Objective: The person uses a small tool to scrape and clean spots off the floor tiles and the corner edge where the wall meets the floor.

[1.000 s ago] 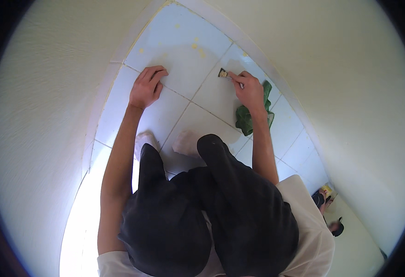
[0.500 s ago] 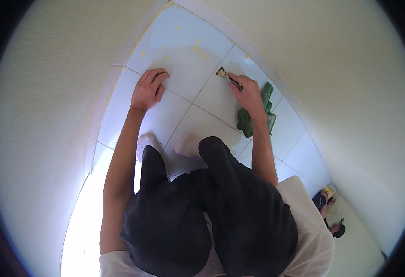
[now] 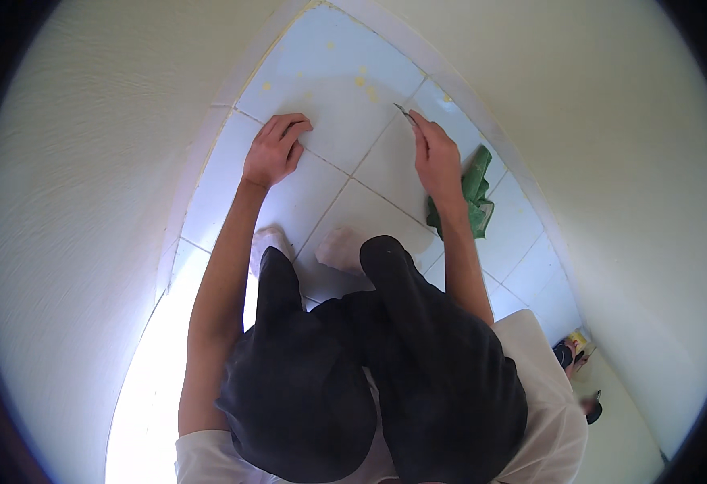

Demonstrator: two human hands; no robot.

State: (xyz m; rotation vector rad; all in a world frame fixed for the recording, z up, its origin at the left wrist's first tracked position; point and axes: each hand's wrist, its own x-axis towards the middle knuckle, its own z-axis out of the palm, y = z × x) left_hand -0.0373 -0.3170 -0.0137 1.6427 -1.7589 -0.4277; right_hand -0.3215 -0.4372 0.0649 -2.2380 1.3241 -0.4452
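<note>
My right hand (image 3: 439,158) is closed around the handle of a small scraper (image 3: 403,113). Its thin blade shows nearly edge-on, beside a grout line of the white tile floor (image 3: 321,194). My left hand (image 3: 276,152) is on the tiles to the left, fingers loosely bent and thumb apart, with no object visible in it. Just right of my right wrist lies a crumpled green cloth or plastic piece (image 3: 476,194), partly covered by my forearm. Yellowish spots (image 3: 361,82) mark the tiles beyond my hands.
Pale walls (image 3: 579,145) close in on both sides and meet at a far corner. My feet (image 3: 343,250) in light socks stand on the tiles below my hands. At the lower right, another person (image 3: 567,355) is low down beside a yellow object (image 3: 577,339).
The scraper has turned in my right hand from showing its flat, residue-covered blade to nearly edge-on. The whole view has shifted slightly, while my left hand keeps its place on the tiles.
</note>
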